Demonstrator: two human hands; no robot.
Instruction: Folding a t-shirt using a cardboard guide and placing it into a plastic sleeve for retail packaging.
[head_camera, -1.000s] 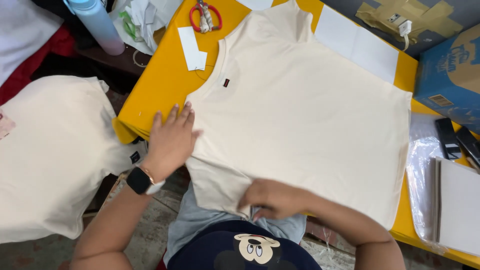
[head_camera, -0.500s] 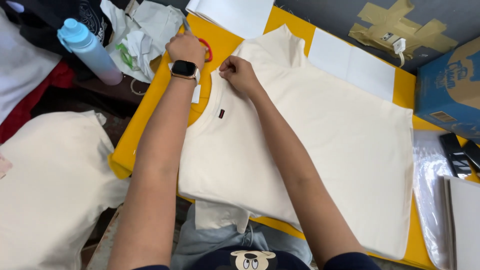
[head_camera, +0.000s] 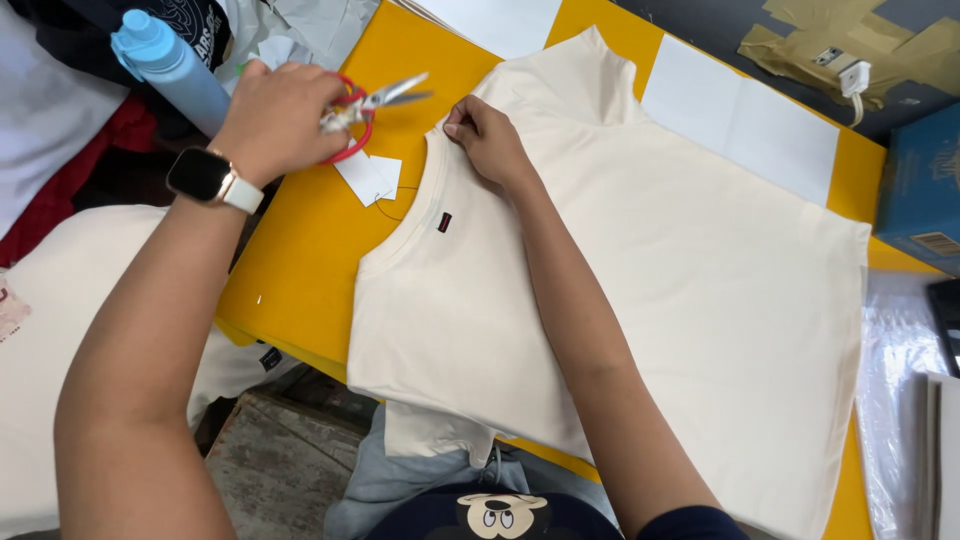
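Cream cotton, that's the t-shirt (head_camera: 640, 300), spread flat on the yellow table (head_camera: 300, 270), hem hanging past the near edge. Way left of the shirt stands a blue bottle (head_camera: 175, 65). The left hand (head_camera: 275, 120) is closed round red-handled scissors (head_camera: 365, 105), blades slightly apart, above the white tag (head_camera: 368, 177) beside the collar. The right hand (head_camera: 490, 140) pinches the neckline. Bare yellow left of the shirt.

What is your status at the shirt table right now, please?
Left hand holds red-handled scissors, raised. Right hand pinches cream T-shirt collar. White paper tag lies beside the neckline.
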